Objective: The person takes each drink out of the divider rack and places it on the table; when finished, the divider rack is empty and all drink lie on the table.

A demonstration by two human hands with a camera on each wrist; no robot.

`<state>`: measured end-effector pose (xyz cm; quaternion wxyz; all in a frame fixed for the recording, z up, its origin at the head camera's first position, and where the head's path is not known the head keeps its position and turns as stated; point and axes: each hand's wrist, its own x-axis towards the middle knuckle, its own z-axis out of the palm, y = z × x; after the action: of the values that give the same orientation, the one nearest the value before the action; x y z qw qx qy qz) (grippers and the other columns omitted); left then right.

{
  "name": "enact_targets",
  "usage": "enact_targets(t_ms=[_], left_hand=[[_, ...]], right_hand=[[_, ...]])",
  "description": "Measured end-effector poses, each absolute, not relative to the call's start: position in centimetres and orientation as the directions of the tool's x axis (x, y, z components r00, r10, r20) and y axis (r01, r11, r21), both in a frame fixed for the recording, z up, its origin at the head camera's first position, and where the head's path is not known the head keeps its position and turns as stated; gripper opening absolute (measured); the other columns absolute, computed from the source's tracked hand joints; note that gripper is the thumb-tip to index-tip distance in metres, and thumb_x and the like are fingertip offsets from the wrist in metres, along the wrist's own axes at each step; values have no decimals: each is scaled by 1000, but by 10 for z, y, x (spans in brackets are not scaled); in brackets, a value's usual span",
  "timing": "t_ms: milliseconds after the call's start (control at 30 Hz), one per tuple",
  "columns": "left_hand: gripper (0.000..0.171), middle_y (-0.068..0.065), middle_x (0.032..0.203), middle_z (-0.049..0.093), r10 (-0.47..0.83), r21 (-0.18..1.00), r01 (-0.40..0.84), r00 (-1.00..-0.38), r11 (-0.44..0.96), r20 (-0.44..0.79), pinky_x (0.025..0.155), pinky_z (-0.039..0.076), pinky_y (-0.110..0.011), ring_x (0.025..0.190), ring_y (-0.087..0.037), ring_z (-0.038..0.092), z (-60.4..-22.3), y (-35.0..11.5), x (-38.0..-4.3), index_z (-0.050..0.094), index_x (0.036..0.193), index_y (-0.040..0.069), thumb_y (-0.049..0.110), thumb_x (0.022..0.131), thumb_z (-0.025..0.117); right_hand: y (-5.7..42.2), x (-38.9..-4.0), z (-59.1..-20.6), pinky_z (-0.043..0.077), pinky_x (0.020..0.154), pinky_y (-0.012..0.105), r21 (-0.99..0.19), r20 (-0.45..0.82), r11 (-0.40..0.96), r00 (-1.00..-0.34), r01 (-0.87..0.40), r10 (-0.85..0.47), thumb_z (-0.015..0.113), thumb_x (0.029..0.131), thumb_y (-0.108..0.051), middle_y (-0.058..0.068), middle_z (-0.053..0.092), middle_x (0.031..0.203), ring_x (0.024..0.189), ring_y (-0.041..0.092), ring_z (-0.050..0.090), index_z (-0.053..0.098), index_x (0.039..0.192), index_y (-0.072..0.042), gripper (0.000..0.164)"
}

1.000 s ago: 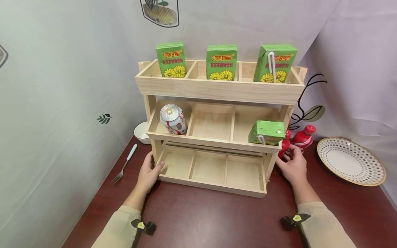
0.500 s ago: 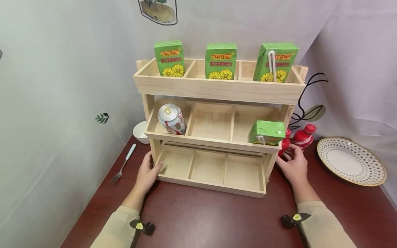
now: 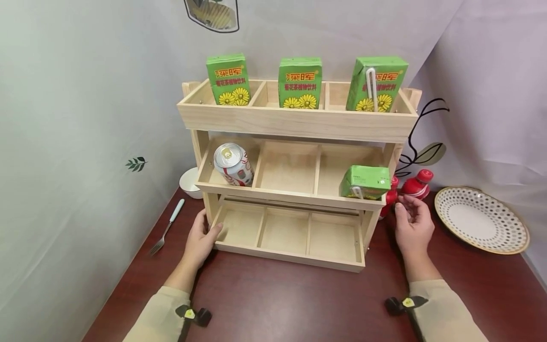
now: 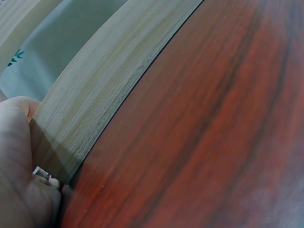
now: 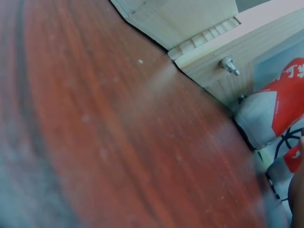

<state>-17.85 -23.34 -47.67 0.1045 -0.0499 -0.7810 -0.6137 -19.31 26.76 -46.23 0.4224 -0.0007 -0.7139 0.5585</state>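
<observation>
Centre stage, the wooden rack (image 3: 295, 122), its bottom tray (image 3: 290, 259) gripped at eight o'clock by the left hand (image 3: 201, 240); out at four o'clock, the right hand (image 3: 414, 229), fingers free and loosely curved, one red bottle (image 3: 388, 202) at its ten o'clock, another red bottle (image 3: 416, 186) at twelve

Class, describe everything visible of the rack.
The pale wooden rack stands upright on the red table: three tiers of open trays, each divided in three, joined by side posts, with a metal bolt low on the right. The left hand grips the left end of the bottom tier. Its top tier holds three green cartons, its middle a can and a fourth carton.
</observation>
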Motion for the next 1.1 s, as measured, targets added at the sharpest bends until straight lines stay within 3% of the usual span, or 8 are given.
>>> enact_targets(t_ms=[267, 467, 667, 833, 933, 1100], left_hand=[[55, -27, 129, 50, -48, 948, 209, -973, 239, 226, 86, 42, -22, 112, -38, 51, -475, -231, -179, 37, 142, -1, -2, 91, 59], [55, -26, 127, 52, -47, 944, 211, -972, 252, 229, 83, 43, -21, 108, -37, 52, -471, -228, -180, 38, 142, 0, -1, 91, 59], [54, -25, 127, 52, -63, 942, 209, -970, 264, 233, 86, 42, -22, 110, -36, 52, -472, -230, -178, 39, 141, -1, -1, 91, 60], [55, -27, 129, 51, -60, 947, 201, -973, 251, 222, 85, 42, -20, 111, -36, 50, -474, -231, -178, 37, 142, -1, -2, 91, 59], [55, -26, 130, 50, -57, 948, 200, -974, 249, 221, 85, 42, -21, 111, -37, 50, -474, -232, -178, 37, 142, -1, -2, 91, 59], [55, -27, 129, 51, -61, 945, 202, -973, 259, 224, 84, 43, -22, 110, -37, 51, -473, -231, -178, 37, 142, -1, -1, 91, 59]], right_hand=[[264, -189, -453, 49, 83, 18, -785, 620, 353, -629, -510, 470, 61, 88, 4, 26, 65, 108, 95, 14, 64, 56, 112, 18, 28], [262, -179, -435, 47, 92, 27, -753, 650, 290, -597, -591, 471, 58, 87, 9, 31, 59, 113, 104, 27, 61, 54, 115, 20, 30], [259, -173, -410, 44, 96, 31, -669, 711, 108, -590, -736, 384, 57, 82, 17, 30, 58, 114, 108, 31, 59, 50, 116, 23, 35], [254, -173, -390, 45, 97, 39, -474, 786, -179, -506, -862, 355, 60, 73, 22, 37, 55, 110, 105, 39, 59, 46, 109, 30, 40], [248, -173, -375, 45, 96, 42, -382, 820, -287, -465, -878, 332, 66, 69, 22, 41, 53, 108, 103, 43, 59, 44, 106, 32, 45], [237, -171, -355, 45, 96, 43, -386, 852, -350, -475, -854, 219, 69, 67, 22, 42, 51, 109, 104, 44, 58, 42, 108, 33, 51]])
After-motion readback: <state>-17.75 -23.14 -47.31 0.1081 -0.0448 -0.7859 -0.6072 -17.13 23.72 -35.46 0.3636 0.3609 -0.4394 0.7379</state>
